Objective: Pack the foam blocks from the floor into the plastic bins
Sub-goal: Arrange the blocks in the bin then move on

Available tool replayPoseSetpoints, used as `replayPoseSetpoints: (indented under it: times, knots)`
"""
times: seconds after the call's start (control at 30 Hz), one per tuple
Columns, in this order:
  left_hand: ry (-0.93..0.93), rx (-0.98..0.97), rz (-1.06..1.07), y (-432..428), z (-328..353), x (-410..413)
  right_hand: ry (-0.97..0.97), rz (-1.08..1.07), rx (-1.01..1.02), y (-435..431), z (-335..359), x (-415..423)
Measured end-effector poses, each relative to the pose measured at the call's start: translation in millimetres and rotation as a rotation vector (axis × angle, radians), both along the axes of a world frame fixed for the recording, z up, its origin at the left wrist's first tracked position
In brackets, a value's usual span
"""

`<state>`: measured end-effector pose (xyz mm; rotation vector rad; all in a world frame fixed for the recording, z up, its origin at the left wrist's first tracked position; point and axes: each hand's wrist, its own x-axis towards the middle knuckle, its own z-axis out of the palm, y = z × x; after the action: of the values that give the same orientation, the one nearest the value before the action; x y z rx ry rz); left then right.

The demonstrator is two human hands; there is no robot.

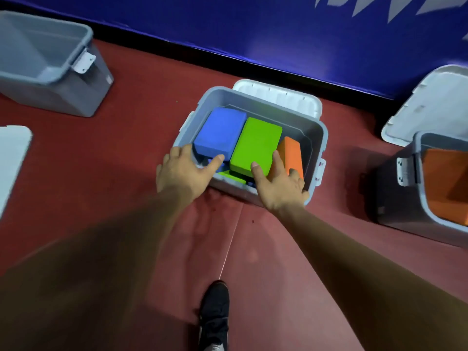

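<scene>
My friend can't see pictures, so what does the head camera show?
Two hands reach into a grey bin on a red floor. The left hand rests on its rim by a blue block; the right hand touches a green block beside an orange block.

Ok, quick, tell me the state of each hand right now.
Left hand: open, spread over the near rim of the bin, thumb touching the blue block.
Right hand: open, thumb and forefinger on the green block, holding nothing.
</scene>
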<state>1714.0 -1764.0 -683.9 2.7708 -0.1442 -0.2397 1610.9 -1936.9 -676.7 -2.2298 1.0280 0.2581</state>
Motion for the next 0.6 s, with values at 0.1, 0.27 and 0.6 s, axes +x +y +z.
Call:
replayPoseSetpoints:
  times: [0.1, 0.27, 0.6]
  knots:
    - [-0.016, -0.022, 0.058, 39, 4, -58, -0.017, 0.084, 0.019, 35, 6, -42]
    - [0.053, -0.034, 0.219, 113, 2, -153, -0.027, 0.228, 0.033, 112, 2, -97]
    - [0.148, 0.043, 0.641, 392, -34, -370, -0.021, 0.733, 0.122, 379, -47, -227]
